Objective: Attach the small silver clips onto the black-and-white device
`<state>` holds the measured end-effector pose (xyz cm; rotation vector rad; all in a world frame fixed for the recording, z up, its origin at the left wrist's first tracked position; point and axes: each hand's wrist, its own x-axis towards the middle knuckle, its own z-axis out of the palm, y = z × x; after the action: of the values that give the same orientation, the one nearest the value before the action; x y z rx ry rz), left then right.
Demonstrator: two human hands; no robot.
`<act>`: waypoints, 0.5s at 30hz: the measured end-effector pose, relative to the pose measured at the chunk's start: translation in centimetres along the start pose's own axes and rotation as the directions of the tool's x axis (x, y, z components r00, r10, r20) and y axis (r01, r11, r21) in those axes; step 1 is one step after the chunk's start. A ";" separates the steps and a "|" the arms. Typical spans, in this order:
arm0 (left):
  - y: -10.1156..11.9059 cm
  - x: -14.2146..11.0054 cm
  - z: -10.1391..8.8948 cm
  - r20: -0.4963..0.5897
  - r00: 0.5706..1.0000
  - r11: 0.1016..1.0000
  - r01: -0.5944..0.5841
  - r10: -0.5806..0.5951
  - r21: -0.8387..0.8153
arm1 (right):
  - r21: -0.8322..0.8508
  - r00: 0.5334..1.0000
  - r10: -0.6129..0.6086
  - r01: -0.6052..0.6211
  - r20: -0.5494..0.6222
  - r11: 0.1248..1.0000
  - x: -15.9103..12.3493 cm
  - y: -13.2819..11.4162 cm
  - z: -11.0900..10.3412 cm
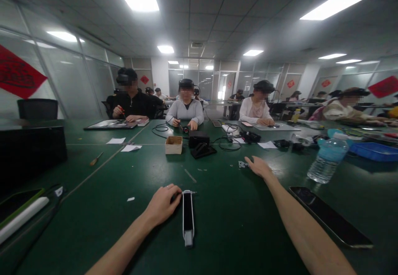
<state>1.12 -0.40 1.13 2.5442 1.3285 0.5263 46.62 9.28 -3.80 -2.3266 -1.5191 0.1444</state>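
My left hand [164,203] rests on the green table with its fingers curled. Its thumb and forefinger close at the far end of a long, narrow device [188,215] with a white frame, a black inside and a grey block at its near end. A thin piece crosses that far end beside my fingertips; its kind is too small to tell. Farther off to the right, my right hand [260,167] reaches out low over the table, fingers apart. Its fingertips are at a few small silvery metal parts [242,164], and partly cover them.
Small slivers lie mid-table, beyond the device. Behind them stand a cardboard box [173,145] and a black box [199,139] with cables. At right are a phone [329,215], a water bottle [328,159] and a blue tray [374,151]. Several people sit across the table.
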 end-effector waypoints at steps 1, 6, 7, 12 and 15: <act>-0.1 0.0 0.1 0.000 1.000 1.000 -0.002 0.002 -0.003 | 0.000 0.999 -0.044 0.044 0.019 0.999 0.0 -0.2 0.1; -0.3 0.2 0.3 0.002 1.000 1.000 -0.023 0.023 -0.019 | -0.001 0.971 -0.217 0.218 0.103 0.976 -0.8 -2.3 0.8; -0.3 0.2 0.3 0.001 1.000 0.999 -0.026 0.026 -0.023 | 0.000 0.964 -0.240 0.242 0.115 0.970 -1.0 -2.9 1.0; -0.1 0.1 0.1 -0.018 0.999 0.999 -0.027 0.027 -0.033 | 0.020 0.925 -0.348 0.349 0.155 0.937 -2.2 -5.8 1.7; 0.0 0.1 0.0 -0.015 0.999 0.999 -0.029 0.028 -0.035 | 0.038 0.898 -0.407 0.407 0.164 0.913 -3.2 -7.1 1.9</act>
<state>1.10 -0.32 1.14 2.5391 1.2780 0.5698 38.65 9.40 -3.46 -1.9780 -2.0514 0.2388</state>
